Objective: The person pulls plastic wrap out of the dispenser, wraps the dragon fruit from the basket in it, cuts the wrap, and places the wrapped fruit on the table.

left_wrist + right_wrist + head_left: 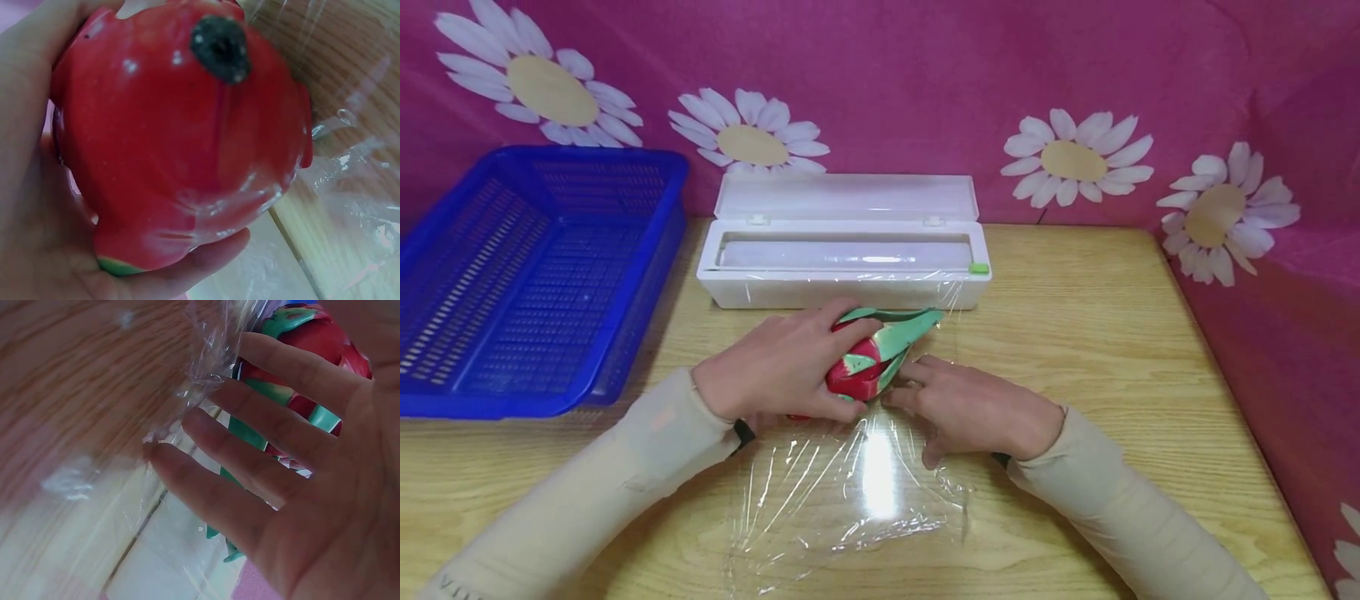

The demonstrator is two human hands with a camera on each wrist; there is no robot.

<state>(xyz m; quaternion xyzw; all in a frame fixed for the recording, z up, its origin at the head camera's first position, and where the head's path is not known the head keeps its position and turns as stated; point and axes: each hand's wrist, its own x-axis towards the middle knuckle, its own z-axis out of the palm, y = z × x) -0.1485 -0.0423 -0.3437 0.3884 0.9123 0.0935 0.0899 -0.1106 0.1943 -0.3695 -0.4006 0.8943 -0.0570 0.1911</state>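
Observation:
A red dragon fruit with green leafy scales lies over clear plastic wrap. My left hand grips it from the left, thumb and fingers curled round its sides. The left wrist view shows the fruit's smooth red end with a dark, round stub. Beside the fruit on the right, my right hand has its fingers spread and fairly straight, at the edge of the film. In the right wrist view the film runs along those fingertips. Behind both hands, the wrap leads back to a white dispenser.
The dispenser's lid stands up at the back, showing the film roll and a green slider at the right end. A blue perforated basket stands at the left. A pink flowered cloth borders the wooden table.

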